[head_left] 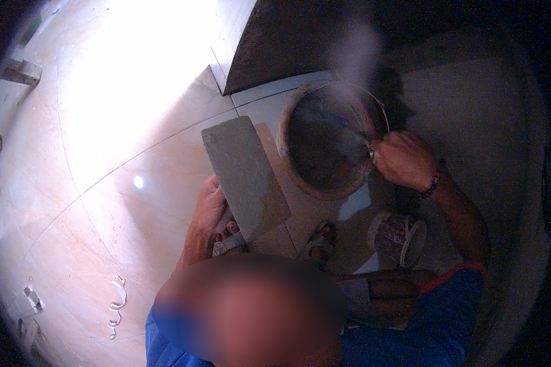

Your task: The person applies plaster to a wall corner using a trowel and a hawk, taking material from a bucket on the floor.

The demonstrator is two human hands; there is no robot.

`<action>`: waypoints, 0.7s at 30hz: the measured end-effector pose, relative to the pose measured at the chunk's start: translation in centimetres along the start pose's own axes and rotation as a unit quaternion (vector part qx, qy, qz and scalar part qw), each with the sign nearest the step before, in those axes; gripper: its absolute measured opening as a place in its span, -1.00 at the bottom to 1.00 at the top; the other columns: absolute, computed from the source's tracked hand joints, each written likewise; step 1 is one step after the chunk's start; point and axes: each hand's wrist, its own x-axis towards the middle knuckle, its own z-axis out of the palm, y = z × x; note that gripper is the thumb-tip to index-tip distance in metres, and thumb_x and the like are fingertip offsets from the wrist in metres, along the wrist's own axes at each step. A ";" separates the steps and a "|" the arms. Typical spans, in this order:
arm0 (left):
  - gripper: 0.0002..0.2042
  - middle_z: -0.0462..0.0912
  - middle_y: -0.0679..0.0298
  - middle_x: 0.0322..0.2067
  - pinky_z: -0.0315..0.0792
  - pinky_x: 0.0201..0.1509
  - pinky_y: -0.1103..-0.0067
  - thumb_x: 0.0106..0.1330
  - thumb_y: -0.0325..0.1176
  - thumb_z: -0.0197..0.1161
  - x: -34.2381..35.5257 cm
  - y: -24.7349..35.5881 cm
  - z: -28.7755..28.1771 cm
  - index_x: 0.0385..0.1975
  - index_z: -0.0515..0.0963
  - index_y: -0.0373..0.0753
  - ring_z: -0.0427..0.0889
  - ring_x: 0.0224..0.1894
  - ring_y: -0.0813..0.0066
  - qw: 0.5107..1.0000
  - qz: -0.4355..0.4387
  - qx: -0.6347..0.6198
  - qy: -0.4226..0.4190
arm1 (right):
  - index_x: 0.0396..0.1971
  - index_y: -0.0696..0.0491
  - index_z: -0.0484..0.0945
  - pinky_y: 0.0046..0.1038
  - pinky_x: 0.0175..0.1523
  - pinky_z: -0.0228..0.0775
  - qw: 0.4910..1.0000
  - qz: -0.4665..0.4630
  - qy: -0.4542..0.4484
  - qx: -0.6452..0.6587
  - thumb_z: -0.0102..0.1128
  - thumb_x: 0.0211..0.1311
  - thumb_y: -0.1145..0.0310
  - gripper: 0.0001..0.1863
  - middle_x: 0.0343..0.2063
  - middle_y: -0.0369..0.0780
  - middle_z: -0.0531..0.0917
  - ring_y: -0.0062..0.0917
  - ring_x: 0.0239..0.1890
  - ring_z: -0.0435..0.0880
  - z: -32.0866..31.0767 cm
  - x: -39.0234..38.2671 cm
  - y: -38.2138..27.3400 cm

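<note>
My left hand (212,205) grips the left edge of a flat grey rectangular slab (245,174); some of its fingers are hidden behind the slab. To the right of the slab stands a round bucket (283,137) with a pale, dirty rim and a thin wire handle (382,107). Its inside is dark, and what lies there is hard to tell. My right hand (405,160) is closed at the bucket's right rim. A small pale bit shows at its fingertips, too dim to name.
A smaller pale tub (398,238) with a purple printed band and a handle sits near my right knee. Curled white strips (116,306) lie on the tiled floor (104,220). A wall corner (226,85) rises behind the bucket. Wooden pieces (21,71) show at far left.
</note>
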 end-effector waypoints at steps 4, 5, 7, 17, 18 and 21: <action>-0.63 0.63 0.18 -0.18 0.54 -0.21 0.56 0.31 -0.19 0.21 0.2 -0.4 0.4 -0.07 0.46 -0.37 0.63 -0.23 0.47 1.000 0.007 0.004 -0.011 | -0.32 0.06 0.52 -0.09 -0.12 0.39 0.999 0.019 -0.034 0.006 0.04 0.16 0.27 -0.80 -0.44 -0.07 0.59 -0.15 -0.27 0.57 -0.2 0.1 0.0; -0.62 0.62 0.18 -0.16 0.52 -0.16 0.55 0.31 -0.19 0.21 0.2 -0.4 0.4 -0.06 0.46 -0.38 0.62 -0.19 0.46 1.000 0.002 0.006 -0.021 | -0.31 0.07 0.52 -0.08 -0.12 0.39 0.999 0.023 -0.025 0.006 0.04 0.15 0.28 -0.80 -0.43 -0.07 0.60 -0.14 -0.27 0.58 -0.2 0.0 0.0; -0.61 0.61 0.18 -0.13 0.48 -0.06 0.53 0.30 -0.20 0.22 0.3 -0.6 0.4 -0.04 0.46 -0.38 0.60 -0.13 0.45 0.999 -0.007 0.010 -0.041 | -0.38 0.09 0.54 -0.12 -0.15 0.47 1.000 -0.008 0.012 -0.013 0.06 0.14 0.28 -0.80 -0.47 -0.05 0.62 -0.15 -0.30 0.62 0.1 -0.2 -0.1; -0.62 0.60 0.20 -0.08 0.45 0.00 0.54 0.31 -0.22 0.20 0.2 -1.3 0.4 -0.01 0.44 -0.38 0.59 -0.10 0.46 0.998 -0.026 -0.015 -0.059 | -0.39 0.10 0.56 -0.10 -0.15 0.48 0.998 -0.034 -0.040 0.042 0.06 0.09 0.26 -0.77 -0.48 -0.03 0.64 -0.10 -0.34 0.65 0.1 0.2 0.5; -0.62 0.60 0.20 -0.08 0.45 0.00 0.54 0.31 -0.21 0.20 0.1 -1.4 0.5 -0.01 0.44 -0.37 0.58 -0.10 0.47 0.997 -0.027 -0.024 -0.061 | -0.39 0.10 0.56 -0.10 -0.15 0.48 0.997 -0.043 -0.031 0.059 0.06 0.08 0.26 -0.78 -0.48 -0.04 0.64 -0.10 -0.34 0.65 0.2 0.3 0.5; -0.61 0.59 0.21 -0.08 0.44 0.01 0.54 0.32 -0.21 0.20 0.1 -1.6 0.5 -0.01 0.44 -0.37 0.58 -0.09 0.47 0.997 -0.034 -0.023 -0.064 | -0.39 0.09 0.55 -0.12 -0.17 0.47 0.993 -0.058 -0.022 0.103 0.07 0.08 0.27 -0.79 -0.47 -0.04 0.63 -0.09 -0.34 0.64 0.8 0.6 0.5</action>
